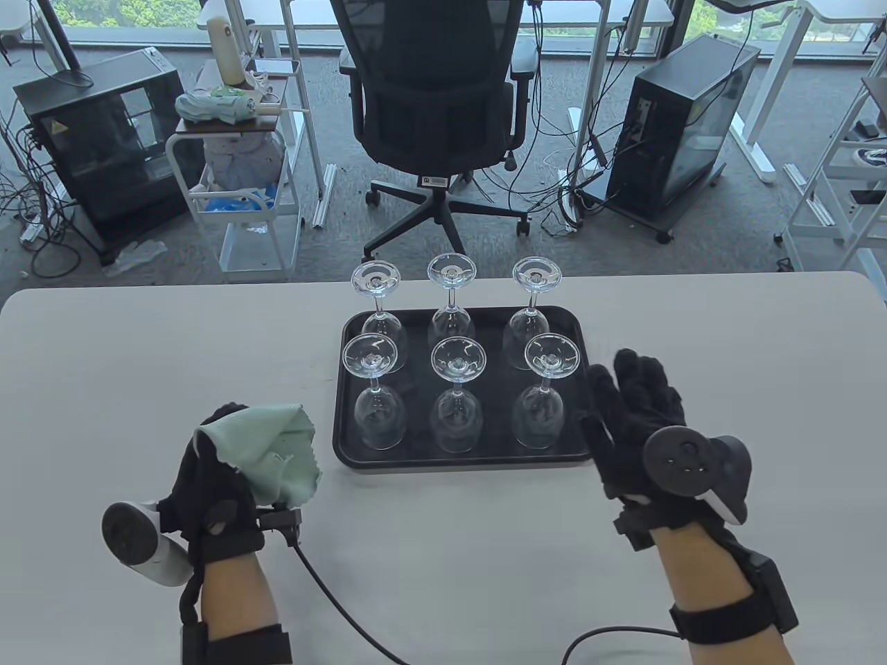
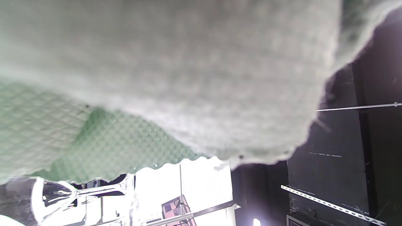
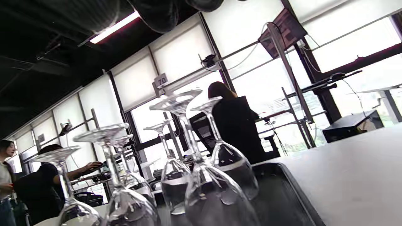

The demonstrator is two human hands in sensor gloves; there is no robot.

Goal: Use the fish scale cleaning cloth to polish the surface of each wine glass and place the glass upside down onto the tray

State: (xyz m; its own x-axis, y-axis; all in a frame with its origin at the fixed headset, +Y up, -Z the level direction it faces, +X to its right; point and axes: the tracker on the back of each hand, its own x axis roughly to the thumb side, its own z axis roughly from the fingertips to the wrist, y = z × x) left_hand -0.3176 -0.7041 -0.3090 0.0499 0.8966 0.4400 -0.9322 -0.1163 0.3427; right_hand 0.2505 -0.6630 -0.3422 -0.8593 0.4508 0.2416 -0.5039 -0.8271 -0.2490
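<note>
A black tray (image 1: 346, 443) lies mid-table with several clear wine glasses standing upside down on it in two rows, such as the front right glass (image 1: 544, 402). My left hand (image 1: 215, 478) is left of the tray and grips the pale green cleaning cloth (image 1: 277, 447). That cloth (image 2: 157, 78) fills most of the left wrist view. My right hand (image 1: 634, 409) hovers just right of the tray with straight, spread fingers and holds nothing. The right wrist view shows the inverted glasses (image 3: 201, 175) on the tray (image 3: 282, 194) from low down.
A black office chair (image 1: 433, 104) stands beyond the table's far edge, with computer towers and a white cart on the floor. Cables run from both wrists across the near table. People (image 3: 235, 125) work at desks in the background.
</note>
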